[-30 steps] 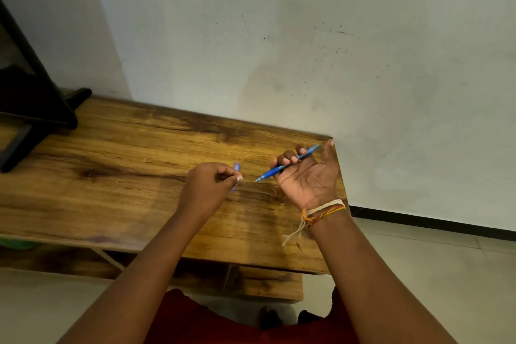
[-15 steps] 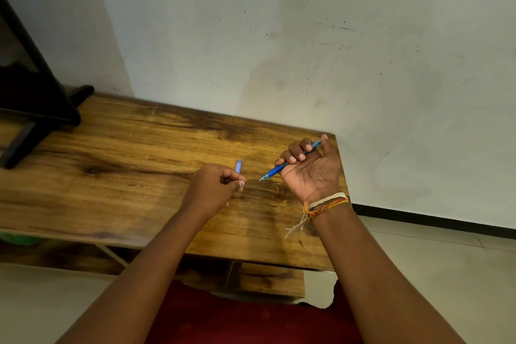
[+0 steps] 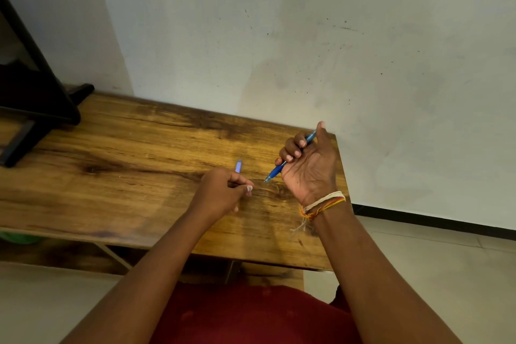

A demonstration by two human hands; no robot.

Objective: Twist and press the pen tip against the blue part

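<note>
Blue pen [image 3: 290,158] gripped in the curled right hand [image 3: 308,167], tip slanting down just above the wooden table [image 3: 125,176] near its right end. Pale blue cap [image 3: 238,166] pinched in the left hand [image 3: 220,193], close beside the pen tip, not touching.

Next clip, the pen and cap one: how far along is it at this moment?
Done: the cap is off the pen and apart from it. In hand: the right hand grips the pen, tip bare and pointing toward the left hand, which pinches the cap above the table. Left: the two parts are not joined, and neither lies on the table.
</note>
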